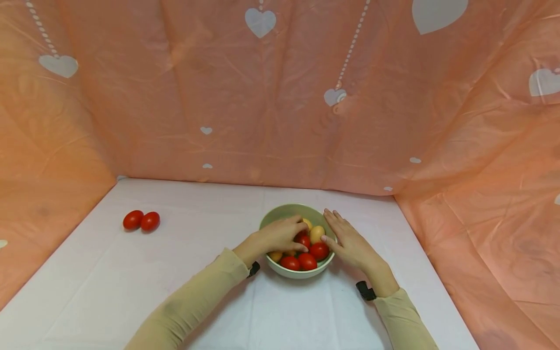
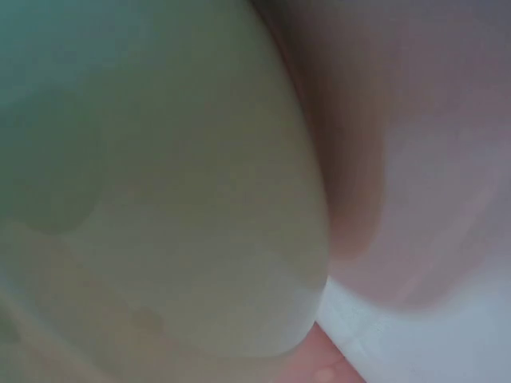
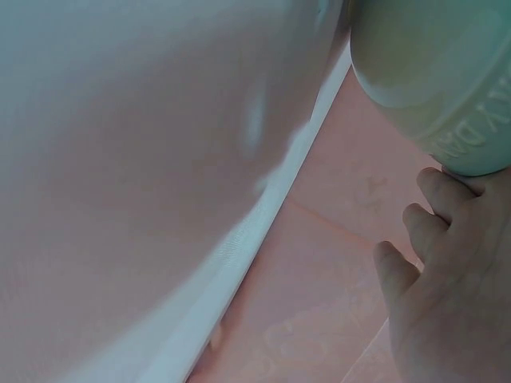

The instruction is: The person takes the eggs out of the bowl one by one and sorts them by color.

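A pale green bowl [image 1: 299, 274] holds several glossy red egg-shaped things [image 1: 307, 261] and several yellowish egg-shaped ones [image 1: 317, 234]. My left hand [image 1: 280, 236] reaches in over the bowl's left rim, its thumb and curled fingers around a red egg-shaped thing [image 1: 303, 240]. At the right side my right hand [image 1: 350, 245] rests against the bowl, thumb at the rim and fingers extended along the outside. In the right wrist view, the fingers [image 3: 447, 195] touch the bowl's outer wall [image 3: 439, 80], which bears raised lettering. The left wrist view is mostly filled by the blurred bowl [image 2: 215, 199].
Two more red egg-shaped things [image 1: 142, 221] lie side by side at the far left of the white-covered table [image 1: 192, 214]. An orange sheet with pale hearts [image 1: 262, 136] hangs as a wall behind and along both sides.
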`<state>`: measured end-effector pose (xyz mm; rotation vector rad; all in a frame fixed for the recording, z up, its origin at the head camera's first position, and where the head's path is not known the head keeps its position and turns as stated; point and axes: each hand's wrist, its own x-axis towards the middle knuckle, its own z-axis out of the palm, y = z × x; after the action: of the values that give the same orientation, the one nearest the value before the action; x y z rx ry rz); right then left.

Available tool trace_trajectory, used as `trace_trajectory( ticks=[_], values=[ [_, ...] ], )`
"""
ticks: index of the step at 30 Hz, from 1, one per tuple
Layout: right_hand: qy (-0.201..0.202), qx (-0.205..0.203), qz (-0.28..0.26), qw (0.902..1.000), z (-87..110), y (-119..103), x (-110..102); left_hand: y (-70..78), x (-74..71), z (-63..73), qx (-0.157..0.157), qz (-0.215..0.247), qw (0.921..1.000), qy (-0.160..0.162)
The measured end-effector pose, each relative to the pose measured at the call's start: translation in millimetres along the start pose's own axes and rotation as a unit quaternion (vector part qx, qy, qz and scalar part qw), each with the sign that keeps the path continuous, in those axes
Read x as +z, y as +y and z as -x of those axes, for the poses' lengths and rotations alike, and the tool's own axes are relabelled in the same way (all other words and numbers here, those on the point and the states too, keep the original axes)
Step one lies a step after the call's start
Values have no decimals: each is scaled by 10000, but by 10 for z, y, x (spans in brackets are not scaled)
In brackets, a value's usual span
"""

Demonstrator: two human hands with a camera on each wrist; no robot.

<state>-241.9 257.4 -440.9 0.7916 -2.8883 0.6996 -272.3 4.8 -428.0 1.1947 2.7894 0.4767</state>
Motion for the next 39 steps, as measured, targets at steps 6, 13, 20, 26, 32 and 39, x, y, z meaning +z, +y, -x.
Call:
trace_trajectory(
  ticks=[6, 13, 20, 26, 32, 39],
  values=[
    [-32, 18, 25, 10000, -1, -13, -7, -11, 23, -4, 10, 199, 9998, -37],
    [-16, -14, 47, 10000, -2, -12, -4, -20, 18, 11, 7, 390, 9992, 34],
    [2, -29, 44, 10000, -1, -4, 4, -19, -6, 37, -6, 544, 9984, 130],
    [71, -104, 41, 9999, 1, 15, 11, -25, -65, 64, 55, 650, 9976, 250],
    [90, -105, 62, 9999, -1, 20, 16, -43, -137, 127, 56, 838, 9956, 407],
    [73, -80, 39, 9999, -9, 10, 24, -87, -210, 239, 156, 942, 9934, 630]
  ],
)
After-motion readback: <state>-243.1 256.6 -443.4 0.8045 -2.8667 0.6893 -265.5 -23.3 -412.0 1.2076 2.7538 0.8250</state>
